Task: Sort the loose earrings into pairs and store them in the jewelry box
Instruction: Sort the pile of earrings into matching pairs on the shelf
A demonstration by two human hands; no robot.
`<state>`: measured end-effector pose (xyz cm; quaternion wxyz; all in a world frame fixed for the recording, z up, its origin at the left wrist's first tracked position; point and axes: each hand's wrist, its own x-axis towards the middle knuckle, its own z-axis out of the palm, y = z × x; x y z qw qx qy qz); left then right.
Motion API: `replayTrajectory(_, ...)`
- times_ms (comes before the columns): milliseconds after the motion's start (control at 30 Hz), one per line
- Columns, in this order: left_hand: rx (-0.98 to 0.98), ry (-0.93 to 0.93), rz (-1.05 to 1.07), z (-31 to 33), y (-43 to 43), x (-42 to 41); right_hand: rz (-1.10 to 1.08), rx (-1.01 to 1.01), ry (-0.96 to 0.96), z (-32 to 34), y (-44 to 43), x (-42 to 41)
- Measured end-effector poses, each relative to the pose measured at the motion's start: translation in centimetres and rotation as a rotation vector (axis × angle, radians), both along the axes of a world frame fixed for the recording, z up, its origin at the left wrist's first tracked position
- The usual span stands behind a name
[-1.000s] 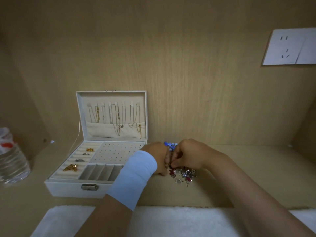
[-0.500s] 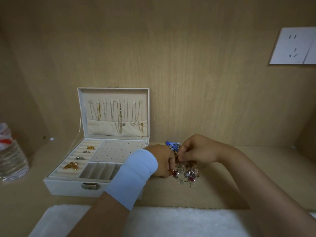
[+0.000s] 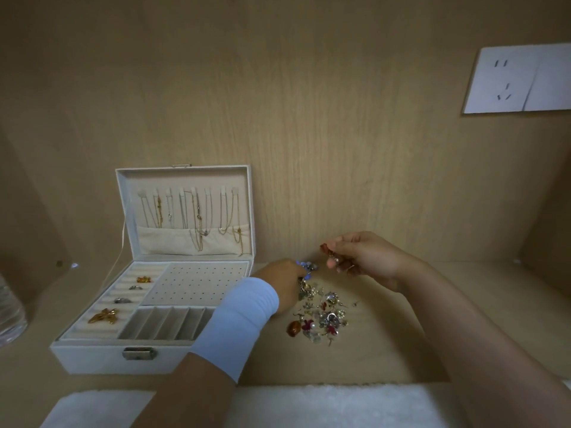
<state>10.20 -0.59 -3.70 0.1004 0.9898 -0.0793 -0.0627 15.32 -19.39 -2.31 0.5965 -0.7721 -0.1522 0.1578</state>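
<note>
Earrings point(image 3: 321, 316) heaped loose on the desk point(image 3: 401, 350), just right of the open jewelry box point(image 3: 92, 359). Red earring point(image 3: 324, 248) now lifted clear of the heap, pinched at the fingertips of the right hand point(image 3: 364, 257), which was low over the pile a moment ago. Left hand point(image 3: 284, 282) at the heap's edge, fingers hidden, grip impossible to tell. Probably one of a pair singled out, mate unfound; perforated panel point(image 3: 197, 282) in the box bare.

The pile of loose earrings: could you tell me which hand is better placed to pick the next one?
Left, probably: the left hand sits at the pile, while the right hand, above it, pinches a red earring.
</note>
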Motion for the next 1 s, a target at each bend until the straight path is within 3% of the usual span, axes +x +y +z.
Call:
replayTrajectory(233, -0.031, 0.069, -0.103, 0.5, -0.1, -0.6, -0.028, -0.002, 0.018, -1.9, 1.0, 0.3)
replayTrajectory(300, -0.121, 0.093, -0.094, 0.8, 0.3, -0.5, -0.046, -0.1, -0.064, -2.6, 1.4, 0.5)
replayTrajectory(400, -0.191, -0.019, -0.012, 1.2, 1.0, 0.0, -0.061, -0.246, -0.199, -3.7, 1.8, 1.2)
replayTrajectory(533, -0.056, -0.03, 0.034, 0.9, 1.7, 0.4, -0.017, -0.273, -0.239, -4.2, 1.9, 1.4)
replayTrajectory(800, -0.123, 0.002, -0.022, 2.4, 2.3, -0.4, 0.239, -0.234, -0.111, -3.3, 1.2, 0.8)
replayTrajectory(1000, -0.079, 0.169, -0.088, 3.4, 1.3, -2.3, 0.079, -0.137, -0.142, -2.4, 1.1, 0.6)
